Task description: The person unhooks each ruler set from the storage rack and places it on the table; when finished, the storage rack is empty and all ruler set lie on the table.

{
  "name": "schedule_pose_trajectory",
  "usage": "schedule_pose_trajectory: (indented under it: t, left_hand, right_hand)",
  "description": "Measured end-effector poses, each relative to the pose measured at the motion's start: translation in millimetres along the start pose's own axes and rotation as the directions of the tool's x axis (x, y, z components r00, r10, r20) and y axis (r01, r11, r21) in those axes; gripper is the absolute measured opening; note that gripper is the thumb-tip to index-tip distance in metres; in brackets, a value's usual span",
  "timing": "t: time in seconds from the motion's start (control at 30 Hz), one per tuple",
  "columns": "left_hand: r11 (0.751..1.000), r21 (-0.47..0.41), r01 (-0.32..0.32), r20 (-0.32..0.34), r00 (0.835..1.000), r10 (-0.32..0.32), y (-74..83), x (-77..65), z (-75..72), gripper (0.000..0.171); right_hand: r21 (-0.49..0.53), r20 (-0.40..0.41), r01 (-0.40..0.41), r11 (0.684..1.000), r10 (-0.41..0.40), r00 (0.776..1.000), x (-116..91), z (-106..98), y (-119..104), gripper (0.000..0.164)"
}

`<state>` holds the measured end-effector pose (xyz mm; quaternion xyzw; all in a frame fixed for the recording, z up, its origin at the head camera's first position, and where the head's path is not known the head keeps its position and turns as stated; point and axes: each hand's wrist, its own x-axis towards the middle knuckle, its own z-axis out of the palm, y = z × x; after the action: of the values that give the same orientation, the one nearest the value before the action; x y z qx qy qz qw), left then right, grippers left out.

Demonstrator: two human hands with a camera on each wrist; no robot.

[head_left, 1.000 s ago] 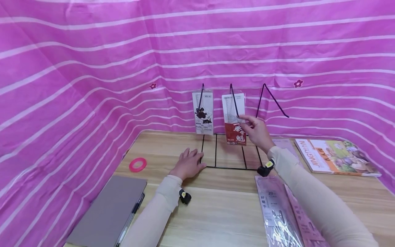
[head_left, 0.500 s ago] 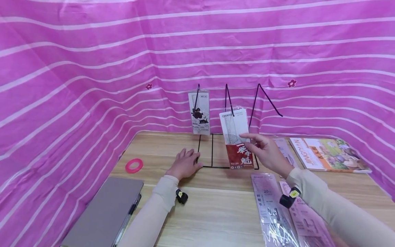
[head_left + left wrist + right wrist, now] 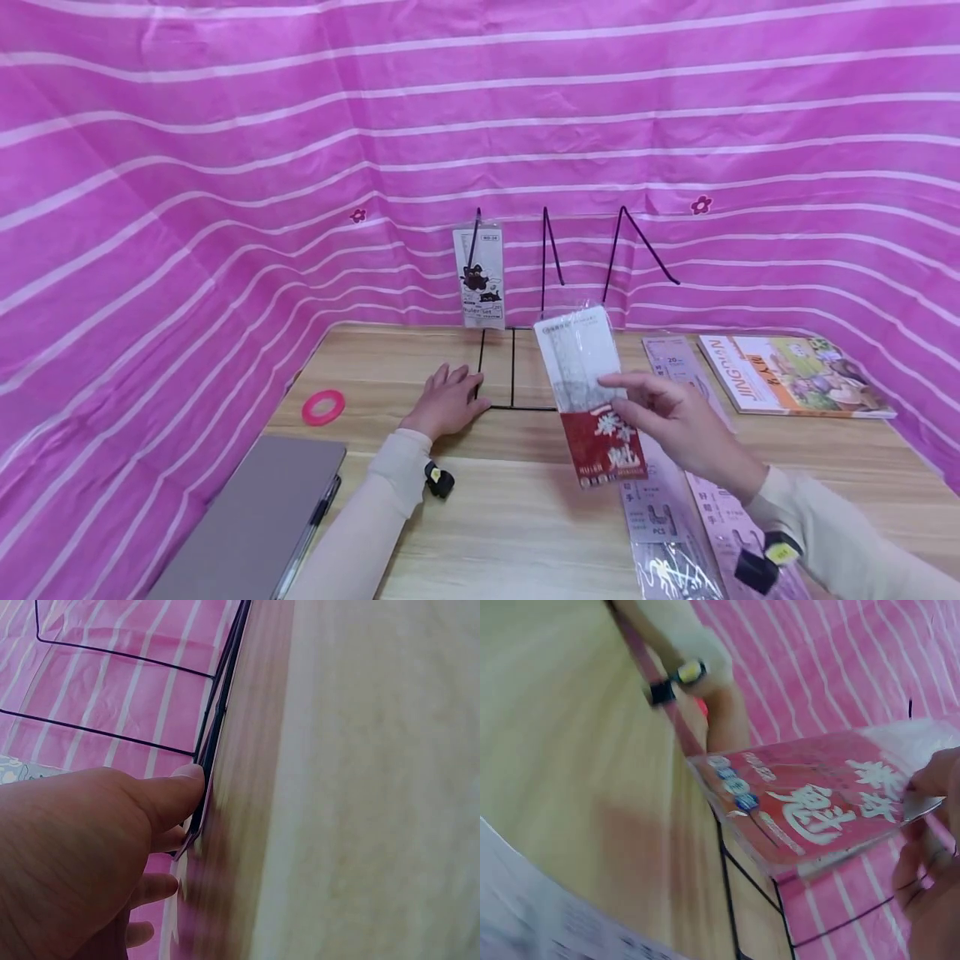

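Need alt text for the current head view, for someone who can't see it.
The person's right grip holds a red-and-white pack in front of a black rack, while the left grip touches the rack's base. Another pack hangs at the rack's left; purple packs and a book lie to the right.

Grey notebook (image 3: pixel 251 517) sits near left, pen (image 3: pixel 318 510) along its right edge, pinkish-red ring (image 3: pixel 322 420) just beyond. Colorful magazine (image 3: pixel 797 375) far right, pink striped cloth (image 3: pixel 495 100) behind everything.
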<state>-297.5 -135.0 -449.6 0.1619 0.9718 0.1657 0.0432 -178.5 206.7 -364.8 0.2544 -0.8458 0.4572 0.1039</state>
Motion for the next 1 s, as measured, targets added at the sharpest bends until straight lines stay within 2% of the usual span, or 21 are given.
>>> schedule_pose_trajectory:
  t: [0.07, 0.13, 0.27, 0.33, 0.47, 0.57, 0.77, 1.0]
  left_hand:
    - [1.000, 0.000, 0.001, 0.001, 1.000, -0.001, 0.3, -0.2, 0.0, 0.062]
    - [1.000, 0.001, 0.004, 0.005, 1.000, -0.004, -0.5, 0.3, -0.7, 0.063]
    - [1.000, -0.010, 0.008, 0.008, 1.000, -0.008, -2.4, 0.3, -5.1, 0.063]
    - [1.000, -0.015, 0.011, 0.013, 1.000, -0.011, -2.4, -0.1, -6.5, 0.064]
    - [1.000, -0.023, 0.005, 0.022, 1.000, -0.004, -0.2, -0.7, -4.4, 0.063]
    - [1.000, -0.025, 0.000, 0.028, 1.000, 0.000, 0.3, -0.2, -3.0, 0.062]
    - [0.999, -0.038, 0.005, 0.030, 1.000, -0.004, 1.0, -1.2, -4.8, 0.063]
    - [0.999, -0.031, 0.007, 0.033, 0.999, -0.006, -0.1, 1.0, -3.0, 0.063]
  right_hand:
    - [0.025, 0.047, -0.036, 0.999, 0.035, 0.998, -15, 4, -4, 0.030]
    - [0.068, 0.122, -0.108, 0.992, 0.099, 0.988, -30, 9, -8, 0.031]
    - [0.118, 0.252, -0.268, 0.956, 0.232, 0.939, -51, 22, -7, 0.032]
    - [0.110, 0.270, -0.316, 0.942, 0.278, 0.922, -58, 29, -3, 0.033]
    - [0.055, 0.239, -0.367, 0.928, 0.345, 0.908, -66, 41, 8, 0.035]
    - [-0.040, 0.191, -0.355, 0.934, 0.355, 0.915, -66, 48, 14, 0.037]
    - [-0.270, 0.132, -0.253, 0.929, 0.296, 0.946, -54, 56, 23, 0.037]
    - [-0.351, 0.146, -0.177, 0.919, 0.241, 0.960, -49, 62, 31, 0.034]
